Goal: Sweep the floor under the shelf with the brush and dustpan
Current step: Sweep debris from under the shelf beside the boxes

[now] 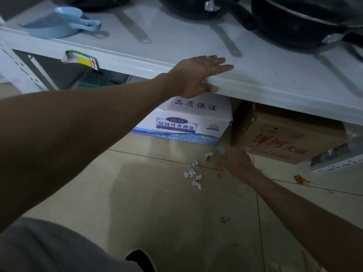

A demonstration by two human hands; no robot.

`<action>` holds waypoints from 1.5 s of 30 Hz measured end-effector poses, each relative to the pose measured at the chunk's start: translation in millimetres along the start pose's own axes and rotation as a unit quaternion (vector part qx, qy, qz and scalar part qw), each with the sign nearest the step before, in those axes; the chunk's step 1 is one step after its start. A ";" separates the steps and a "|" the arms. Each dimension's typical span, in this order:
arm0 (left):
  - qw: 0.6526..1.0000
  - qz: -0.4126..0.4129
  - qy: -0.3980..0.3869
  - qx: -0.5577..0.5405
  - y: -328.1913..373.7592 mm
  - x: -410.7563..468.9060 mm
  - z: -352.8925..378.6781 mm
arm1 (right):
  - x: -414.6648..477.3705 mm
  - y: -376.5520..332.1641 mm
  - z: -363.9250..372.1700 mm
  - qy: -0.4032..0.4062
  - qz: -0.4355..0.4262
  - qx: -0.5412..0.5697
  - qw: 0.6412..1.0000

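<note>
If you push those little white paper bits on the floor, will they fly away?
Probably they scatter easily: the paper bits look small, thin and crumpled, so likely very light. The tiled floor looks smooth, so they should slide rather than stick.

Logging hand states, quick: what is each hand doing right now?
Left hand: open, fingers flat on the shelf edge.
Right hand: cannot be told; blurred, fingers hidden, low by the brown box.

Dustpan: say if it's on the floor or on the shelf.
On the shelf: the blue dustpan rests on its top surface, at the left end.
</note>
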State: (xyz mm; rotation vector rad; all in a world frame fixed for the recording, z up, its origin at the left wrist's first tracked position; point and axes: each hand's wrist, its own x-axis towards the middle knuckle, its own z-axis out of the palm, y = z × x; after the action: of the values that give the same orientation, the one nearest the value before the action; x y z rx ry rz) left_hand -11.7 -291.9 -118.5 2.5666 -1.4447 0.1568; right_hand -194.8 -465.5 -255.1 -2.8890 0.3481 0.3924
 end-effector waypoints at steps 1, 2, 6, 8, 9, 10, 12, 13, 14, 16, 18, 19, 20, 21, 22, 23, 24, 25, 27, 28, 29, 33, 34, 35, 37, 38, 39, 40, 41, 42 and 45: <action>1.000 0.001 0.002 0.001 -0.2 0.0 0.8 | 5.5 5.5 -1.4 0.009 0.001 -0.001 1.000; 1.000 0.001 0.005 0.001 -0.5 0.1 1.4 | 9.8 8.3 -3.6 0.016 0.012 -0.006 1.000; 1.000 0.008 0.017 0.003 -2.1 0.5 3.9 | 18.3 3.7 9.0 -0.021 0.012 -0.034 0.999; 1.000 0.010 0.020 0.007 -4.0 1.1 5.1 | 14.6 -10.1 18.9 -0.033 -0.019 -0.070 0.997; 1.000 0.009 0.020 0.009 -4.3 1.5 5.5 | 9.9 -20.1 22.9 -0.034 -0.035 -0.087 0.995; 1.000 0.006 0.019 0.010 -4.5 1.8 5.9 | 4.1 -31.3 27.3 -0.036 -0.049 -0.090 0.994; 1.000 0.003 0.015 0.009 -4.3 2.5 6.3 | -10.5 -55.3 36.5 -0.065 -0.081 -0.072 0.992; 1.000 0.002 0.014 0.008 -4.1 2.8 6.1 | -18.3 -65.5 41.0 -0.075 -0.101 -0.061 0.990; 1.000 0.001 0.014 0.007 -3.5 3.0 5.8 | -26.9 -75.5 44.8 -0.076 -0.121 -0.054 0.988; 1.000 -0.002 0.015 0.007 -2.6 3.1 5.4 | -40.2 -90.9 51.9 -0.086 -0.152 -0.054 0.983; 1.000 -0.001 0.016 0.009 -2.2 2.5 5.3 | -48.3 -101.6 57.4 -0.101 -0.167 -0.055 0.979; 1.000 -0.002 0.018 0.009 -1.7 1.9 5.4 | -49.3 -103.4 59.1 -0.101 -0.170 -0.052 0.979; 1.000 -0.002 0.020 0.010 -1.2 1.2 5.5 | -49.4 -103.8 57.6 -0.092 -0.167 -0.049 0.980; 1.000 -0.002 0.022 0.010 -0.6 0.9 5.4 | -48.1 -102.0 54.6 -0.079 -0.160 -0.049 0.983; 1.000 -0.003 0.021 0.011 -0.3 0.7 5.1 | -46.5 -99.1 49.3 -0.066 -0.151 -0.053 0.985; 1.000 -0.006 0.018 0.012 -0.1 0.6 4.7 | -44.1 -94.5 42.8 -0.054 -0.142 -0.060 0.987; 1.000 -0.010 0.014 0.013 -0.2 1.0 4.7 | -41.5 -88.6 35.4 -0.038 -0.130 -0.072 0.988; 1.000 -0.013 0.013 0.014 -0.4 1.2 5.0 | -38.7 -81.5 27.8 -0.017 -0.115 -0.083 0.990; 1.000 -0.015 0.016 0.013 -1.0 2.0 6.2 | -32.3 -61.8 16.4 0.020 -0.080 -0.089 0.993; 1.000 -0.015 0.019 0.012 -1.2 2.3 7.1 | -29.7 -50.8 13.8 0.025 -0.057 -0.090 0.994; 1.000 -0.016 0.022 0.012 -1.2 2.3 7.7 | -28.6 -40.4 12.9 0.021 -0.032 -0.085 0.996; 0.999 -0.019 0.027 0.015 -0.2 2.4 8.0 | -34.3 -16.9 19.9 -0.008 0.065 -0.040 0.997; 0.999 -0.020 0.028 0.016 0.0 2.0 8.0 | -37.8 -18.3 24.2 -0.013 0.082 -0.029 0.996; 0.999 -0.019 0.029 0.017 0.4 1.6 8.2 | -41.6 -22.6 29.6 -0.019 0.092 -0.020 0.995; 0.999 -0.017 0.027 0.019 1.0 0.9 8.0 | -47.3 -38.3 43.1 -0.025 0.083 -0.007 0.996; 0.999 -0.018 0.024 0.019 1.7 0.6 7.4 | -49.3 -48.8 50.0 -0.026 0.071 0.001 0.997; 0.999 -0.020 0.023 0.018 2.6 0.6 6.8 | -51.1 -60.1 55.8 -0.029 0.058 0.010 0.998; 0.999 -0.023 0.021 0.017 2.9 0.8 6.3 | -52.4 -72.0 61.0 -0.031 0.044 0.019 0.998; 0.999 -0.025 0.021 0.015 2.9 1.1 5.7 | -53.8 -83.8 64.1 -0.033 0.033 0.028 0.998; 0.999 -0.026 0.021 0.014 2.5 1.2 5.4 | -54.5 -95.6 66.8 -0.034 0.025 0.040 0.998; 0.999 -0.029 0.019 0.010 1.4 1.0 5.7 | -53.5 -124.3 70.6 -0.026 0.016 0.082 0.996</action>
State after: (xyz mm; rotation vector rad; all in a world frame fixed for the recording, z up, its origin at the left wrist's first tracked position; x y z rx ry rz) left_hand -12.4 -294.7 -123.7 2.6029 -1.3614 0.2106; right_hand -229.5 -320.1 -285.4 -2.7115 0.3983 0.4233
